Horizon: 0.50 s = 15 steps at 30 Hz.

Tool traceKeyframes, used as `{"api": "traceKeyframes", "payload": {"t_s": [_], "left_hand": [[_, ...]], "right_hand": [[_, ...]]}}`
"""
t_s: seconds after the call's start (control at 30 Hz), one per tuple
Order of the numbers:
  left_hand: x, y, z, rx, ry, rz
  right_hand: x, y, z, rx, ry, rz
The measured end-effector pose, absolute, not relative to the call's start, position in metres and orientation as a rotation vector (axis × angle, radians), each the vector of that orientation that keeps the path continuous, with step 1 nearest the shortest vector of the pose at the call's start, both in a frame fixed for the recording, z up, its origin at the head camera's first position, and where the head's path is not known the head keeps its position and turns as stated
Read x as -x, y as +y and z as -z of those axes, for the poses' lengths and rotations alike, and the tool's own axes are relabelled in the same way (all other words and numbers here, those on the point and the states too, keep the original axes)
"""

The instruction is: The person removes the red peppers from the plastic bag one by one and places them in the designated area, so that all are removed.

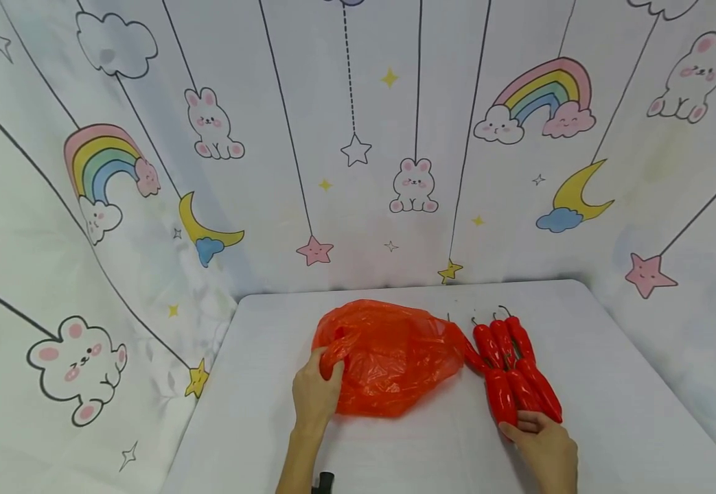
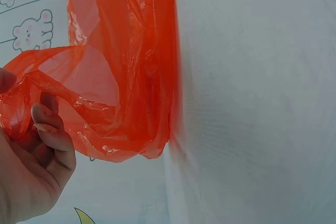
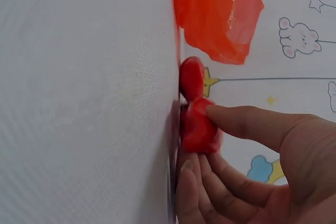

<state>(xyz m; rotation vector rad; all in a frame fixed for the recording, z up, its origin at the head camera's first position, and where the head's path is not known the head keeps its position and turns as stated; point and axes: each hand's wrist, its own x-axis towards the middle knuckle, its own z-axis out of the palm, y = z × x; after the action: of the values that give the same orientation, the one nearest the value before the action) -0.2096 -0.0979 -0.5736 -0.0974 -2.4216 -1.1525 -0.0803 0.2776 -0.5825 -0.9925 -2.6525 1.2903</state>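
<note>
An orange-red plastic bag (image 1: pixel 395 357) lies puffed up on the white table, left of several shiny red peppers (image 1: pixel 521 336) with thin dark stems. My left hand (image 1: pixel 317 391) grips a gathered part of the bag at its left side. In the left wrist view the fingers of the left hand (image 2: pixel 37 166) curl round the thin crumpled plastic. My right hand (image 1: pixel 543 442) pinches the lower end of a near pepper (image 1: pixel 501 398), thumb on one side and fingers on the other. One pepper (image 1: pixel 471 353) touches the bag's right end; its upper part is hard to make out.
The white table (image 1: pixel 259 329) ends at a back edge against a pale curtain (image 1: pixel 271 137) printed with rabbits, stars and rainbows. A small black object (image 1: pixel 325 482) shows at the bottom edge beside the left forearm.
</note>
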Motion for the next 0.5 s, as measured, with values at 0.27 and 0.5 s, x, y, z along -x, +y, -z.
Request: {"api": "traceKeyframes", "payload": {"t_s": [0.27, 0.5], "left_hand": [[0.208, -0.100, 0.572, 0.096, -2.419, 1.161], [0.208, -0.102, 0.571, 0.095, -2.394, 1.170]], "right_hand": [[0.081, 0.271, 0.579, 1.059, -2.629, -1.195], [0.082, 0.269, 0.561, 1.030, -2.558, -1.131]]}}
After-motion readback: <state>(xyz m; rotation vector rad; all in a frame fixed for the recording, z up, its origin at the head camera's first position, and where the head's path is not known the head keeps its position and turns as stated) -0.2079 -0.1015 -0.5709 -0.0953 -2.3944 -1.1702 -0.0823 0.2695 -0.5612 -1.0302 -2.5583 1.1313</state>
